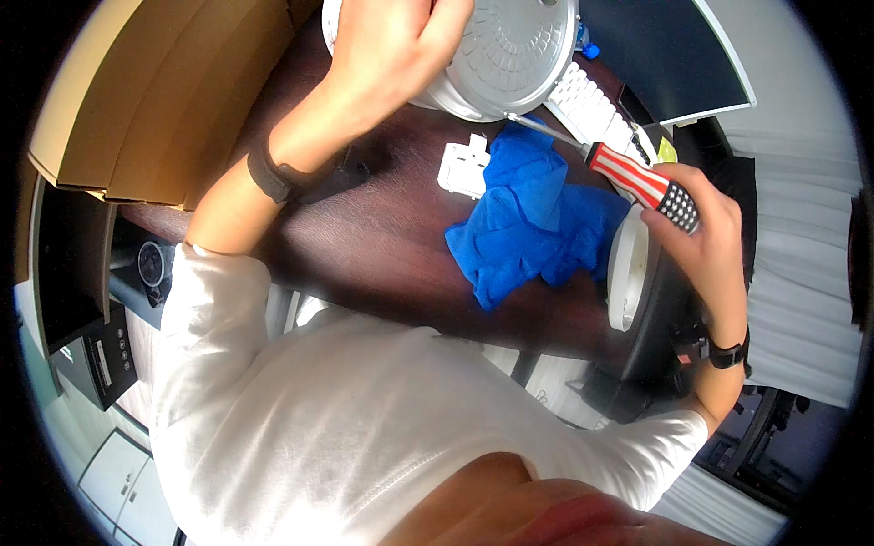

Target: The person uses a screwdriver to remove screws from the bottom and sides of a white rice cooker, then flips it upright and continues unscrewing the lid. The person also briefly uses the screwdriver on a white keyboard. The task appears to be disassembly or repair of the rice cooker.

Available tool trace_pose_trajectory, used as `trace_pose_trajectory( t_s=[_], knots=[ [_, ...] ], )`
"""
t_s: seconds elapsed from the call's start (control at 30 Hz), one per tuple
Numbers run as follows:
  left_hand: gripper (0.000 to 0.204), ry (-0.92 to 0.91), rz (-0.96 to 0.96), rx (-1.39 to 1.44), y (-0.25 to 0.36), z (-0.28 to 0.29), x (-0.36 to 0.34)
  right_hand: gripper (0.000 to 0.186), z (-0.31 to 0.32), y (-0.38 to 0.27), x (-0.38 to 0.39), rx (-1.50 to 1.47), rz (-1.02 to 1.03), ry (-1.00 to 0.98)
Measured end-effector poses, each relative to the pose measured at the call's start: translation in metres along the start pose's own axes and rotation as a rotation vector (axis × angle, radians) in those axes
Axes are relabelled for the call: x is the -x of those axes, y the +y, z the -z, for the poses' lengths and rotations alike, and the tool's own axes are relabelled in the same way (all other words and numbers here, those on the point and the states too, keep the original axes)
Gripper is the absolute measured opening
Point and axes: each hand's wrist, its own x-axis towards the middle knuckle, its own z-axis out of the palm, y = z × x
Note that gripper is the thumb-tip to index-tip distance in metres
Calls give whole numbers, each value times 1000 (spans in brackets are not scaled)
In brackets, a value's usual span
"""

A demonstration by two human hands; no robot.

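Note:
My right hand (701, 214) is wrapped round the handle of a screwdriver (628, 173) with red and white stripes and white stars on black. Its metal shaft points up and left, and the tip meets the lower rim of a round white appliance (446, 96). The appliance lies tipped, a grey disc-shaped face (514, 55) with a ring of slot-like marks turned towards me. At the top edge, my left hand (391, 41) is closed against the appliance's left part; its fingertips are partly out of view. A crumpled blue cloth (528, 200) lies under the screwdriver.
Left of the cloth sits a small white plastic piece (464, 168). A white oval lid-like part (628, 268) stands at the dark table's (382, 246) right edge. Beyond are a white keyboard (583, 100) and a monitor (669, 55). A cardboard box (164, 109) fills the far left.

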Motion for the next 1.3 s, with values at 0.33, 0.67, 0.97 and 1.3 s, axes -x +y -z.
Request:
trace_pose_trajectory(
  t_s=[0.33,0.67,0.97,1.3],
  knots=[
    [49,-4,18,-46,1,-2,0,31,-1,-27,15,-867,-738,-32],
    [50,-20,21,-69,1,0,0,47,2,3,8,521,334,206],
    [50,-9,17,-40,-1,1,1,35,-2,2,3,494,209,88],
    [50,-60,12,-79,23,5,-1,34,-18,1,23,-1171,-950,-313]
  ],
)
